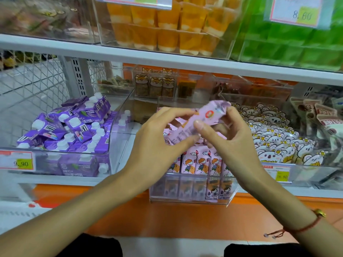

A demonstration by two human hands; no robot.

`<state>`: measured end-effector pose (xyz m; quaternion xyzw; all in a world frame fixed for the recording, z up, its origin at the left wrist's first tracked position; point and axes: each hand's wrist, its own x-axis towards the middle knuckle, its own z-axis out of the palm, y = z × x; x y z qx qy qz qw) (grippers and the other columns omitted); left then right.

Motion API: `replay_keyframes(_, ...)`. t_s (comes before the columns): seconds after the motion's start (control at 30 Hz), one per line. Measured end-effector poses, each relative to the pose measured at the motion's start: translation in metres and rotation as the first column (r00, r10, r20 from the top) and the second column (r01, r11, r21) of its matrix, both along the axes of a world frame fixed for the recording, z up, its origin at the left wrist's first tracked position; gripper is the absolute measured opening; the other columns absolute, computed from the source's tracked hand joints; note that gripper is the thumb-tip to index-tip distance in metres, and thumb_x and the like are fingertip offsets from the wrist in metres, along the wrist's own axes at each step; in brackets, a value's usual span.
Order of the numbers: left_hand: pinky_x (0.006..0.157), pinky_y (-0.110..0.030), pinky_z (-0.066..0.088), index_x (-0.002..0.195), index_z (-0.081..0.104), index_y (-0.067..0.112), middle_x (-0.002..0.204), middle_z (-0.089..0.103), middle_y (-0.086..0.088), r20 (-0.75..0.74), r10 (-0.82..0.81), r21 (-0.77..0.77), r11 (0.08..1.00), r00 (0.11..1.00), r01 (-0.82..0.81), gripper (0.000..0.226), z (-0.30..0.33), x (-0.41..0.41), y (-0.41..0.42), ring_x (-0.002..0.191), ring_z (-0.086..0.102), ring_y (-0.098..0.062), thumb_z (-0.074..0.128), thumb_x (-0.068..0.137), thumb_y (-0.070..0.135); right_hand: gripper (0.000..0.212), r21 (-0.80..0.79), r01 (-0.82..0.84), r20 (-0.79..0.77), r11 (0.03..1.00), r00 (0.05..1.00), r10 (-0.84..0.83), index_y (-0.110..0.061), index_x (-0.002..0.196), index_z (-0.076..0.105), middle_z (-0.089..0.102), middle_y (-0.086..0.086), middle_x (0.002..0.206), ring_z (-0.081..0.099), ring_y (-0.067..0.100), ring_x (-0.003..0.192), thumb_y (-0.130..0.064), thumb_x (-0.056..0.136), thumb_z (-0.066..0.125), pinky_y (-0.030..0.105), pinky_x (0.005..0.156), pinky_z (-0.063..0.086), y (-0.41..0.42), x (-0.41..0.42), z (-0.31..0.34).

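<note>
pink packet: I see it held up in both hands, tilted with its right end higher, just above the clear bin of matching packets on the lower shelf.
weight: light, I judge; neither wrist looks strained.
stiffness: soft film wrapper that would crease under a hard squeeze; I'd treat the contents as crushable.
surface: glossy, so likely slippery under dry finger pads.
where to hold: across the flat faces near each end, thumb opposing fingers, not on the thin edge.
left grip: pinching the packet's lower end, thumb beneath, forefinger stretched along the top.
right grip: closed round the upper end, thumb pad pressed on the near face, fingers curled behind.
arm pose: both forearms reach forward and converge over the bin, backs of the hands facing me; a red cord bracelet sits on the right wrist.
neighbours: purple cartons to the left, bear-print bags to the right.
</note>
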<state>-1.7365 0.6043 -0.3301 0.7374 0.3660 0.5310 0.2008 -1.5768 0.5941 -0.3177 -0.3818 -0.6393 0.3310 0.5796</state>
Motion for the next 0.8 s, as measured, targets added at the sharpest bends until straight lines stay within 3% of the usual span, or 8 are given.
replay_keyframes(0.1,0.087,-0.016,0.042,0.113,0.059,0.034,0.107,0.057,0.021,-0.094,0.007,0.029,1.0,0.996,-0.004,0.038,0.001,0.001,-0.004,0.102,0.056,-0.004,0.076,0.078,0.037,0.029,0.014,0.025,-0.074,1.0,0.997,-0.024,-0.005,0.088,0.059,0.066,-0.011,0.065,0.062,0.0,0.059,-0.028,0.076,0.071,0.013,0.053,0.047,0.0,0.0,0.002)
replay_keyframes(0.2,0.094,-0.018,0.039,0.123,0.052,0.037,0.119,0.053,0.024,-0.103,-0.048,-0.118,0.992,0.994,0.036,0.046,0.003,0.0,-0.004,0.115,0.05,0.003,0.051,0.084,0.061,0.018,-0.081,-0.048,-0.174,0.996,0.984,0.034,-0.011,0.084,0.065,0.068,-0.007,0.07,0.065,0.009,0.069,-0.024,0.077,0.075,0.019,0.062,0.052,0.004,0.006,0.001)
replay_keyframes(0.27,0.089,-0.026,0.046,0.124,0.052,0.039,0.115,0.061,0.019,-0.126,-0.082,-0.232,0.971,0.989,0.051,0.048,0.004,-0.004,-0.001,0.107,0.057,-0.002,0.041,0.086,0.066,0.008,-0.098,-0.098,-0.191,0.99,0.978,0.078,-0.017,0.084,0.065,0.069,-0.003,0.076,0.066,0.013,0.075,-0.02,0.077,0.067,0.023,0.069,0.053,0.006,0.01,0.0)
replay_keyframes(0.33,0.081,-0.034,0.051,0.114,0.059,0.038,0.103,0.067,0.013,-0.154,-0.085,-0.238,0.97,0.984,0.047,0.043,0.005,-0.007,0.001,0.094,0.064,-0.012,0.049,0.084,0.067,0.02,-0.106,-0.103,-0.181,0.989,0.98,0.083,-0.019,0.095,0.064,0.069,-0.002,0.082,0.068,0.016,0.082,-0.017,0.075,0.066,0.024,0.075,0.054,0.008,0.012,-0.003)
replay_keyframes(0.47,0.078,-0.006,0.042,0.109,0.061,0.034,0.103,0.064,0.024,-0.103,-0.039,-0.1,0.995,0.994,0.028,0.033,0.005,-0.012,0.003,0.097,0.058,0.007,0.068,0.079,0.046,0.046,-0.16,-0.164,-0.071,0.973,0.985,0.154,-0.031,0.123,0.054,0.069,-0.003,0.106,0.067,0.017,0.101,-0.023,0.079,0.065,0.024,0.084,0.053,0.009,0.013,-0.006)
replay_keyframes(0.63,0.084,-0.006,0.043,0.112,0.061,0.03,0.11,0.064,0.022,-0.034,-0.012,-0.062,0.998,0.999,0.009,0.036,-0.001,-0.012,0.009,0.104,0.058,0.006,0.075,0.079,0.031,0.038,-0.102,-0.155,0.003,0.983,0.988,0.156,-0.023,0.122,0.051,0.069,-0.004,0.109,0.066,0.012,0.104,-0.024,0.085,0.063,0.021,0.083,0.053,0.0,0.002,-0.003)
replay_keyframes(0.73,0.097,-0.016,0.043,0.126,0.055,0.031,0.123,0.059,0.019,0.006,0.034,-0.117,0.993,0.999,-0.034,0.049,-0.005,-0.018,0.014,0.116,0.052,0.004,0.07,0.08,0.04,0.035,-0.184,-0.021,-0.069,0.983,0.998,0.008,-0.015,0.118,0.056,0.07,0.003,0.112,0.067,0.017,0.105,-0.024,0.086,0.066,0.033,0.09,0.053,0.015,0.004,-0.003)
replay_keyframes(0.8,0.101,-0.019,0.039,0.131,0.049,0.031,0.131,0.052,0.016,0.032,0.118,-0.136,0.984,0.993,-0.113,0.054,-0.01,-0.023,0.018,0.12,0.047,0.005,0.07,0.082,0.036,0.031,-0.295,0.09,-0.164,0.951,0.976,-0.143,-0.008,0.118,0.055,0.069,0.008,0.113,0.067,0.016,0.101,-0.016,0.089,0.065,0.033,0.094,0.051,0.038,0.007,-0.001)
